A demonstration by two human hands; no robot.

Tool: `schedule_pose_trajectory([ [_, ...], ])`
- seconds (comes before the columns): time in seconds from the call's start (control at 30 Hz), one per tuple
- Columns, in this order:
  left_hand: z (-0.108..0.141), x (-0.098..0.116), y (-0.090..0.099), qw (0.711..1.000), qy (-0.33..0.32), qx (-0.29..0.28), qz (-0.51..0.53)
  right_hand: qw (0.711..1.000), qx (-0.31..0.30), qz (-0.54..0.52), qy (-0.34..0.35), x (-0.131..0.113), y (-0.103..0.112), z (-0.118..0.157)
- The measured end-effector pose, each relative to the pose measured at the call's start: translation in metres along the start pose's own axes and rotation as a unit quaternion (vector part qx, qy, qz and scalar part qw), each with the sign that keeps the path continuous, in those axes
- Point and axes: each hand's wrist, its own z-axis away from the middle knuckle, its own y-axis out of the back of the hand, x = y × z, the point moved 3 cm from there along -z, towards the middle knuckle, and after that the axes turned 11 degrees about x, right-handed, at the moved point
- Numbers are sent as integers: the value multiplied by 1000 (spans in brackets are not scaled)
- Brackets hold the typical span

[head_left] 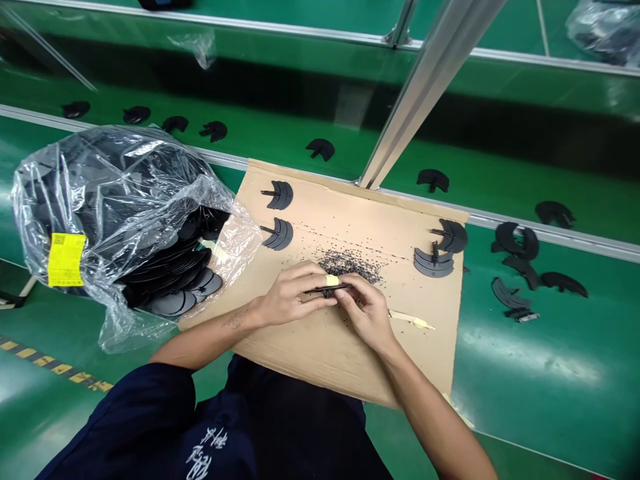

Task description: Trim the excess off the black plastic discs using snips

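Over the cardboard sheet (pixel 320 347), my left hand (pixel 295 293) and my right hand (pixel 367 310) meet on a thin black part (pixel 327 289), seen nearly edge-on. Fingers of both hands pinch it, the left hand at its left end and the right hand at its right. A yellow wrap shows on one finger of my left hand. Just beyond the hands lies a pile of tiny black pieces (pixel 350 265). To the right of my right hand rests a slim tool with yellow wrapping (pixel 413 321). Curved black parts (pixel 280 233) lie at the cardboard's left, others (pixel 434 261) at its right.
A clear plastic bag (pixel 100 193) with a yellow label and many black discs (pixel 170 270) stands at the left. A metal post (pixel 425 87) rises behind the cardboard. More curved parts lie on the green belt (pixel 270 133) and on the green table (pixel 540 353) at the right.
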Motion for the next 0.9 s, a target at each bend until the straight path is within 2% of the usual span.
schedule_pose_trajectory([
  [0.13, 2, -4, 2, 999, 27, -3, 30, 998, -24, -29, -56, 4, 1, 3],
  [0.3, 4, -7, 2, 983, 131, -38, 125, 991, -44, -65, -108, 5, 0, 5],
  [0.4, 6, -10, 0, 969, 219, -19, 108, 993, -44, -42, -97, 0, -1, 5],
  [0.5, 8, -17, -3, 937, 320, 18, 142, 995, -38, 91, -29, -11, 12, 8],
  [0.57, 6, -23, -4, 908, 372, 48, 187, 970, -22, 237, 53, -19, 31, 14],
  [0.63, 5, -29, -4, 878, 414, 77, 227, 914, -14, 387, 119, -21, 54, 25],
  [0.7, 3, -35, -4, 854, 442, 96, 256, 859, -21, 494, 136, -16, 75, 39],
  [0.77, 3, -37, -5, 843, 453, 102, 272, 822, -30, 553, 135, -9, 90, 55],
  [0.83, 3, -37, -5, 850, 443, 95, 267, 809, -17, 572, 132, -4, 98, 68],
  [0.9, 4, -36, -5, 875, 413, 87, 238, 820, -7, 558, 124, -3, 99, 74],
])
